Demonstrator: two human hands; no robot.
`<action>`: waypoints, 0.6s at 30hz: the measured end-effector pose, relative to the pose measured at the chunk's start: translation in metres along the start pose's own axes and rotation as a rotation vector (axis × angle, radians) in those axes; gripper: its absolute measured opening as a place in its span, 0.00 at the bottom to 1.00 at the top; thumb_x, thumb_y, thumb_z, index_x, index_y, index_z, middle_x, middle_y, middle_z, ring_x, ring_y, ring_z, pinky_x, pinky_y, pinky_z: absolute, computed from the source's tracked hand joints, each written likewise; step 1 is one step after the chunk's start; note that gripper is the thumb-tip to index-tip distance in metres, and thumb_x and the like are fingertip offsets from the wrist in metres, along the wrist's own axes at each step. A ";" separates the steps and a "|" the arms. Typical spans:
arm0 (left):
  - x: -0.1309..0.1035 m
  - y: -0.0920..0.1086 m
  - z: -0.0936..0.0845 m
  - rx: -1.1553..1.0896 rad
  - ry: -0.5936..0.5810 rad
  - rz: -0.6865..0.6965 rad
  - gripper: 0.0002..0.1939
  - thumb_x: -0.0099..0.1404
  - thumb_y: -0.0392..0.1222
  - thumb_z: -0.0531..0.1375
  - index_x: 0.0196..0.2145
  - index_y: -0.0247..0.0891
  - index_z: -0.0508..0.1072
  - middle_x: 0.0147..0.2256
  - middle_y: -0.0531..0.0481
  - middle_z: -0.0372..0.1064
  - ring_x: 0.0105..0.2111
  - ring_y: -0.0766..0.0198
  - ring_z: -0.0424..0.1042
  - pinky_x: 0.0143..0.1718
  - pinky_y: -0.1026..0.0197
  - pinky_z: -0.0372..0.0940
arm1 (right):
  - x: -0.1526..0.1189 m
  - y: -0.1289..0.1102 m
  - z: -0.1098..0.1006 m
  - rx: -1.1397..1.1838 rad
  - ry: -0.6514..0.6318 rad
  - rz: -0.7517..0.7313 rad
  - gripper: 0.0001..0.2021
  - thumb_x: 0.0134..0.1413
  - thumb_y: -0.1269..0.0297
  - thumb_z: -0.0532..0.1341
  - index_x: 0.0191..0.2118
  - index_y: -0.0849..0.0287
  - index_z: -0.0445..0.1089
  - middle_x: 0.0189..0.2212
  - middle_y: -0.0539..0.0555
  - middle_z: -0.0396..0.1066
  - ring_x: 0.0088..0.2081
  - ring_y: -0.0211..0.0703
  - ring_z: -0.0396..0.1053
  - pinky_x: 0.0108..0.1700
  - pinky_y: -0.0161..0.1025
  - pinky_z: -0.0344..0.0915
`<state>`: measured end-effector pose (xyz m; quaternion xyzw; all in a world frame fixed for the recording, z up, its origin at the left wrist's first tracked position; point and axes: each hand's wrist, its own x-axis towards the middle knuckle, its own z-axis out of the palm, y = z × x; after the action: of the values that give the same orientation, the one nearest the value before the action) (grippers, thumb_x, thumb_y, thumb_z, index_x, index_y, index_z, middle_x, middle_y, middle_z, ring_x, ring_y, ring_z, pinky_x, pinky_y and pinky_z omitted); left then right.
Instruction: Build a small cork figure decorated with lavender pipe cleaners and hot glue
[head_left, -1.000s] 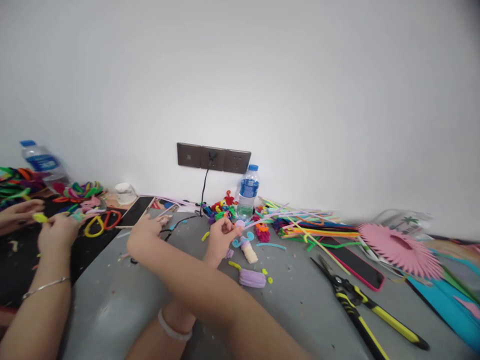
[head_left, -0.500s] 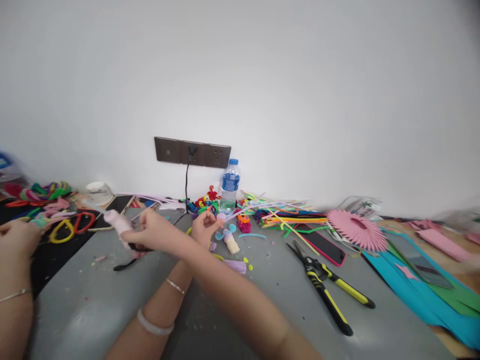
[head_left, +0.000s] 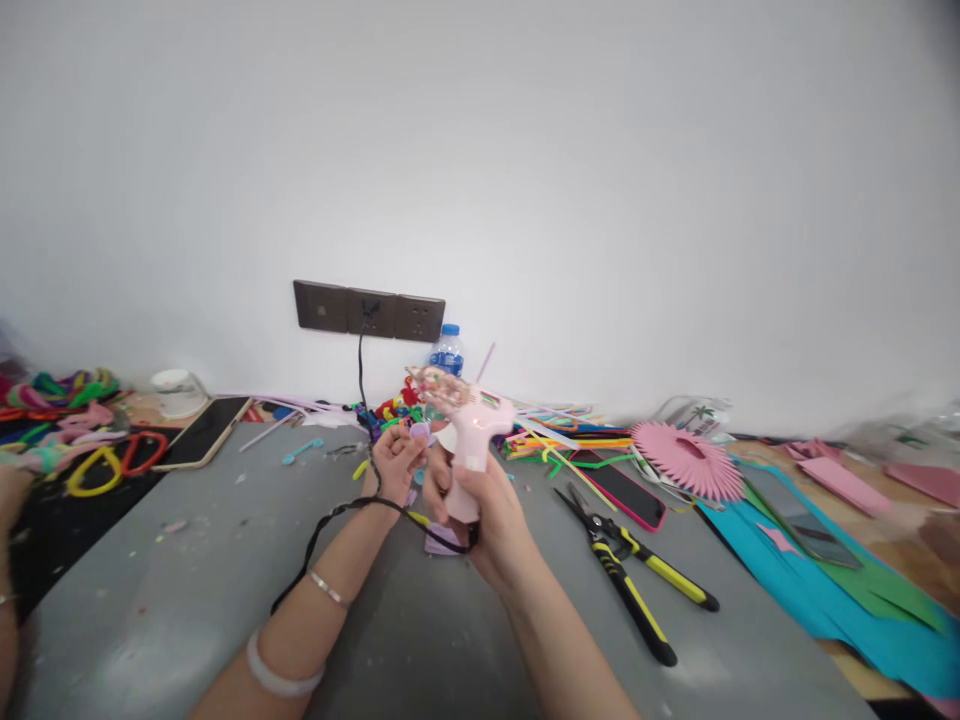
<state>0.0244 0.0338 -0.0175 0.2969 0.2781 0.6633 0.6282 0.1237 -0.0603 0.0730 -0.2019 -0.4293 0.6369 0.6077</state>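
My right hand (head_left: 491,500) is wrapped around the handle of a pale pink hot glue gun (head_left: 474,430), held upright over the middle of the table. Its nozzle side faces left, close to my left hand. A black cord (head_left: 334,515) runs from its handle base across my left forearm. With fingertips pinched, my left hand (head_left: 395,462) holds a small round lilac craft piece (head_left: 420,432). The glue gun and my right hand hide most of what lies behind that piece. A lilac strip (head_left: 444,541) lies on the table below.
Black and yellow pliers-like snips (head_left: 634,560) lie open at the right. Beyond are a phone (head_left: 622,490), a pink pleated ring (head_left: 690,460) and blue sheets (head_left: 817,590). A water bottle (head_left: 448,350) stands by the wall. Yellow-handled scissors (head_left: 96,472) and another person's hand (head_left: 11,500) are left.
My right hand has brought the glue gun from the left, across my left arm, to the middle. The other person's hand has moved toward the left edge. The view has shifted slightly.
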 end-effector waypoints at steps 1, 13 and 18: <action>0.000 -0.001 0.000 -0.006 0.002 0.004 0.17 0.51 0.42 0.74 0.32 0.35 0.72 0.25 0.56 0.72 0.25 0.67 0.74 0.27 0.67 0.70 | -0.008 -0.004 -0.003 -0.022 0.027 -0.008 0.15 0.53 0.56 0.64 0.43 0.58 0.65 0.24 0.44 0.60 0.17 0.30 0.55 0.17 0.29 0.47; -0.006 0.010 0.008 0.017 -0.035 0.035 0.23 0.35 0.46 0.79 0.23 0.36 0.72 0.17 0.59 0.70 0.18 0.73 0.72 0.23 0.73 0.70 | -0.042 -0.004 -0.025 -0.275 0.282 0.058 0.20 0.56 0.49 0.63 0.41 0.62 0.66 0.16 0.41 0.55 0.15 0.30 0.53 0.21 0.31 0.48; -0.006 0.011 0.009 0.005 -0.027 0.057 0.23 0.34 0.46 0.79 0.23 0.37 0.72 0.15 0.61 0.67 0.17 0.74 0.71 0.23 0.74 0.69 | -0.043 0.004 -0.033 -0.274 0.314 0.102 0.19 0.54 0.48 0.64 0.36 0.61 0.64 0.15 0.41 0.56 0.14 0.29 0.54 0.19 0.31 0.47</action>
<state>0.0244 0.0270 -0.0034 0.3151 0.2625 0.6763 0.6119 0.1551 -0.0904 0.0405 -0.4008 -0.4014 0.5633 0.6008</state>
